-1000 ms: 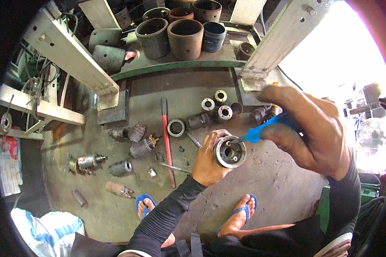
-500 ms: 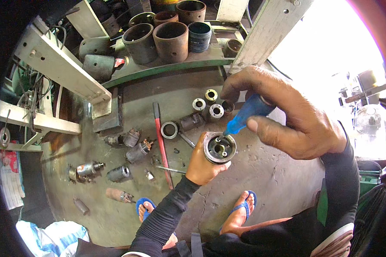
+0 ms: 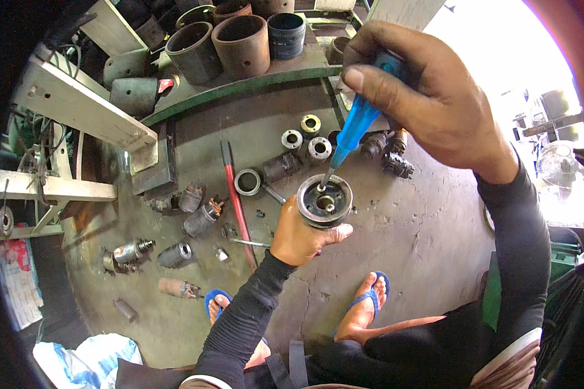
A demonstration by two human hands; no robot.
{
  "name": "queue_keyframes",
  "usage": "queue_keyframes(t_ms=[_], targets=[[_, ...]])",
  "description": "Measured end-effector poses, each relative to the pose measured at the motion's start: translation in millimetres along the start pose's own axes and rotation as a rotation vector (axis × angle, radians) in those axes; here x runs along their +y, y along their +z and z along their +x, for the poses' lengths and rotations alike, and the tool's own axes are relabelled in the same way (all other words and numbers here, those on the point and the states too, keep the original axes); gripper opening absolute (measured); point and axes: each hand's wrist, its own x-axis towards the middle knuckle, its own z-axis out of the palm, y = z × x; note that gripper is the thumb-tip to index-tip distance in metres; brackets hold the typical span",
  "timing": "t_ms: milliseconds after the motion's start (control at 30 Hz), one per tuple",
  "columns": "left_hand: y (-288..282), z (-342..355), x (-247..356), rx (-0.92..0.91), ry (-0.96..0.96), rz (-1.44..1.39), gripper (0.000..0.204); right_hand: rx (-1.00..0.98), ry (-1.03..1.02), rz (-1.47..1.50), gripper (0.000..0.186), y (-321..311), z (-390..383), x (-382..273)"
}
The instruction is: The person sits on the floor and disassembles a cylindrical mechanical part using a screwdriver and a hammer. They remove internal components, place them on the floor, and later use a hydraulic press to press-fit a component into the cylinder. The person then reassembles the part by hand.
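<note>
A round, cup-like metal housing [image 3: 311, 210] rests in my left hand [image 3: 297, 238], which grips it from below and the side with its open end facing up. Inside it are a central raised part and two pale screw heads. My right hand [image 3: 435, 104] is wrapped around the blue handle of a screwdriver [image 3: 358, 123]. Its shaft slants down into the housing, and the tip is at the upper screw head; whether it sits in the slot is too small to tell.
On the floor lie a red-handled bar [image 3: 238, 207], a metal ring [image 3: 247, 182], several small flanged cylinders [image 3: 319, 149] and several motor parts [image 3: 202, 219]. Large rusty metal sleeves [image 3: 241, 47] stand on a green-edged bench beyond. White steel legs [image 3: 84, 107] rise at left.
My right hand has risen and the screwdriver now stands more upright, its shaft showing. The housing has moved slightly down and left, and the whole view has shifted a little.
</note>
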Motion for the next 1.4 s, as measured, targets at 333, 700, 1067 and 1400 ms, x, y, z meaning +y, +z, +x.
queue_keyframes(t_ms=[333, 700, 1067, 1400], targets=[[1.9, 7.7, 5.1, 0.094, 0.070, -0.090, 0.077, 0.038, -0.059, -0.091, 0.025, -11.8, 18.6, -4.6], [-4.3, 8.4, 10.6, 0.025, 0.031, -0.150, 0.079, -0.005, 0.067, -0.002, 0.027, -11.7, 25.4, -19.8], [-8.8, 8.2, 13.1, 0.052, 0.067, -0.065, 0.069, 0.014, 0.245, 0.003, 0.025, -21.4, 30.0, -46.6], [-7.4, 10.0, 8.1, 0.119, 0.109, -0.061, 0.078, -0.050, 0.008, 0.068, 0.021, -20.2, 25.0, -25.0]])
